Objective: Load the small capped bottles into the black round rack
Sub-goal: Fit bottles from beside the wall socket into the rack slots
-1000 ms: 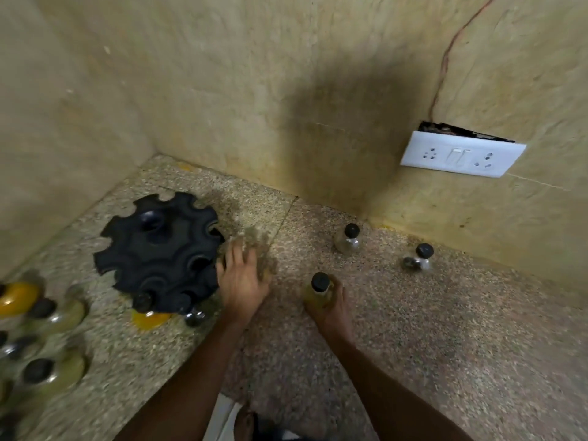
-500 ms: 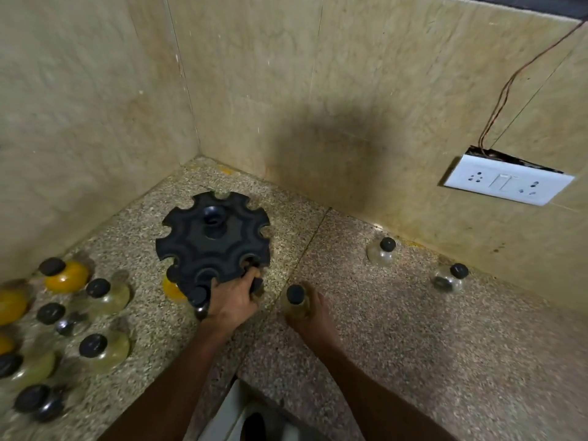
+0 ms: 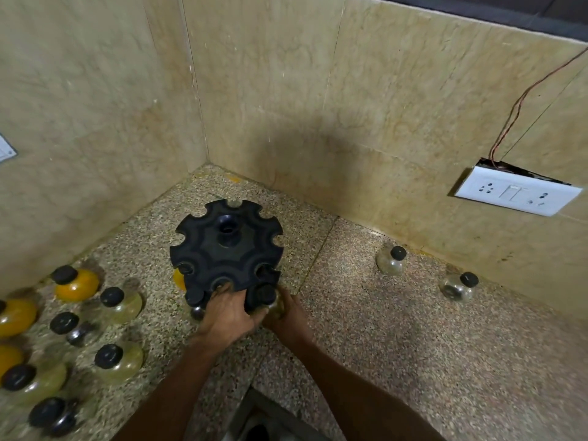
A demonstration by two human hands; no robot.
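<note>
The black round rack (image 3: 226, 246) stands on the speckled counter near the corner, with notches around its rim. My left hand (image 3: 227, 316) grips its near edge. Pressed against that same edge, my right hand (image 3: 288, 316) holds a yellowish black-capped bottle (image 3: 270, 299) at a near-right notch. Two capped bottles hang in the rack's near-left notches, one of them orange (image 3: 178, 278). Several loose capped bottles, orange (image 3: 74, 283) and pale yellow (image 3: 119, 361), stand at the left. Two clear ones (image 3: 390, 261) (image 3: 458, 286) stand at the right by the wall.
Tiled walls close the counter at the back and left. A white socket plate (image 3: 515, 194) with loose wires hangs on the right wall. The counter's front edge runs just under my forearms.
My right hand carried its bottle left to the rack's near edge, beside my left hand, which keeps hold of the rack. The view has shifted upward and left.
</note>
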